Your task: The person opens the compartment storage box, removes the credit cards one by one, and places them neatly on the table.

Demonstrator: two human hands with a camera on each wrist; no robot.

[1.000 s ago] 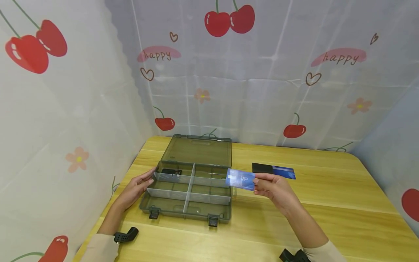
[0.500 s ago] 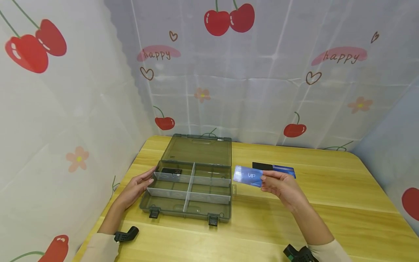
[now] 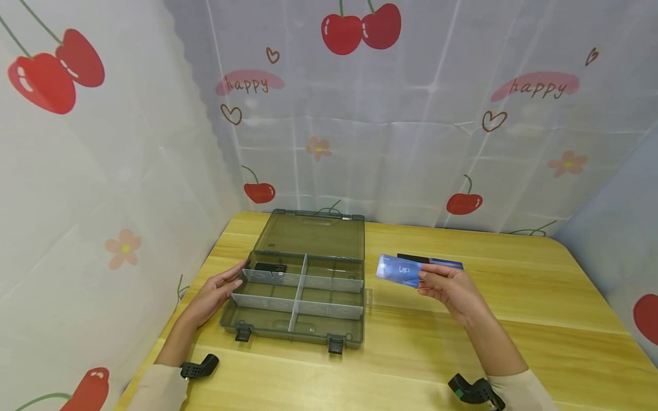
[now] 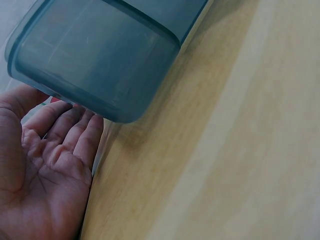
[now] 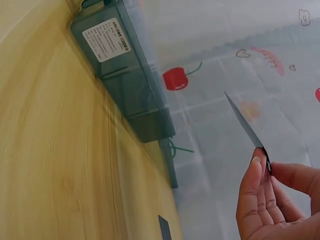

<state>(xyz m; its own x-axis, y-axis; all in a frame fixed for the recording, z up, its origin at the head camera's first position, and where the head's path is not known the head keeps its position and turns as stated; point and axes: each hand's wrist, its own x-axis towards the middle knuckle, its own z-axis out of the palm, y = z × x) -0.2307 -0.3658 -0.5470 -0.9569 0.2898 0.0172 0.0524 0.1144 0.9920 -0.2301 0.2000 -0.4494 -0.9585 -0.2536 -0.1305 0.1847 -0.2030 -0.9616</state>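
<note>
A grey translucent organiser box (image 3: 295,317) lies open on the wooden table (image 3: 514,337), with white dividers and its lid (image 3: 311,235) folded back. A black card (image 3: 269,268) lies in its far-left compartment. My left hand (image 3: 218,291) rests with straight fingers against the box's left wall (image 4: 100,70). My right hand (image 3: 446,284) pinches a light blue VIP card (image 3: 398,269) above the table, right of the box; in the right wrist view the card (image 5: 245,125) shows edge-on. Behind it lie a black card (image 3: 411,258) and a dark blue card (image 3: 446,264).
Cherry-print curtains (image 3: 411,125) close off the table at the back and on both sides. Two black wrist-camera mounts (image 3: 197,368) (image 3: 470,391) sit near the front edge. Bare wood stretches across the right half of the table.
My right hand has carried the VIP card rightwards and away from the box, toward the cards lying on the table. The left hand has stayed in place.
</note>
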